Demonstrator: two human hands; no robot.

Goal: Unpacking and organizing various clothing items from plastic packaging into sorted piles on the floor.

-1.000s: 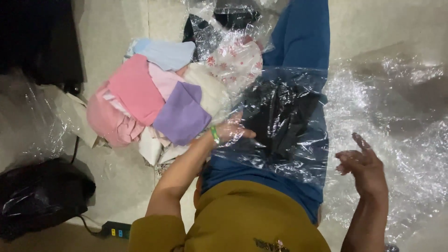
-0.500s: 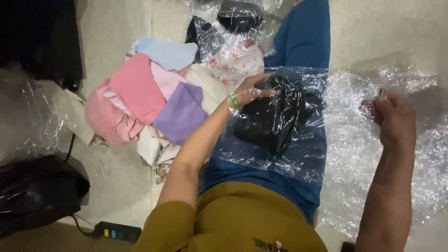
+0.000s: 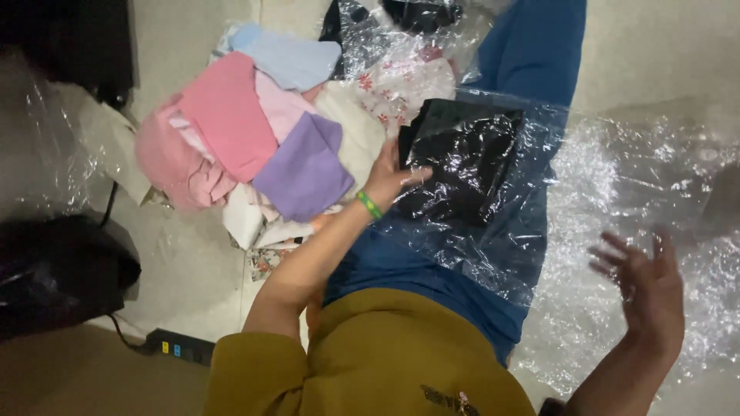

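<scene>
Resting on black bagged garment, left hand; long axis up-frame.

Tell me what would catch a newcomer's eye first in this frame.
The pile of folded clothes in pink, purple and light blue, on the floor at upper left, stands out most. Beside it, the left hand rests on a black garment in a clear bag lying on the person's lap. The right hand is open above crinkled clear plastic on the right.
</scene>
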